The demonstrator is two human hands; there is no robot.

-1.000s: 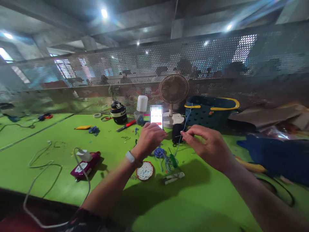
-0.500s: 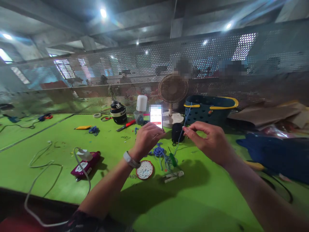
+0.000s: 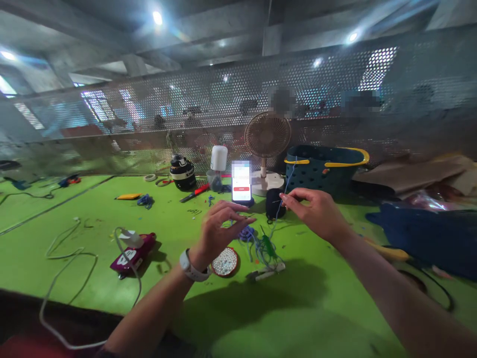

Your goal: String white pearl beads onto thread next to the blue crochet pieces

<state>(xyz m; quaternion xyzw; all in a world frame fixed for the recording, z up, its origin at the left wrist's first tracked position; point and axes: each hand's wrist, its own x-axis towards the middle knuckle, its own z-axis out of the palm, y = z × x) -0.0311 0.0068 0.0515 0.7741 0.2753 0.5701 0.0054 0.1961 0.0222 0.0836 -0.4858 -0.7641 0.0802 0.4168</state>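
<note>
My right hand (image 3: 316, 211) is closed in a pinch on a thin blue yarn (image 3: 276, 219) in front of a black round object (image 3: 274, 203). Above the fingertips the yarn runs to the basket handle; below, it drops to a loose tangle on the table. A fine pale sliver shows at these fingertips. My left hand (image 3: 219, 231), with a watch (image 3: 192, 266) on its wrist, has thumb and fingers brought close together, a thin thing between them that I cannot make out. Under it stands a round red dish of white beads (image 3: 224, 262). A green-handled tool (image 3: 267, 245) lies in the yarn tangle (image 3: 257, 243).
Behind the hands stand a lit phone (image 3: 241, 184), a fan (image 3: 267, 136), a black jar (image 3: 182, 174) and a dark basket (image 3: 324, 166) with yellow handles. A purple power strip (image 3: 132, 256) with a white cable lies left, blue cloth (image 3: 425, 243) right.
My left hand has moved down and slightly left, away from the phone, its fingers a little more spread. The right hand has shifted slightly left, still at the yarn.
</note>
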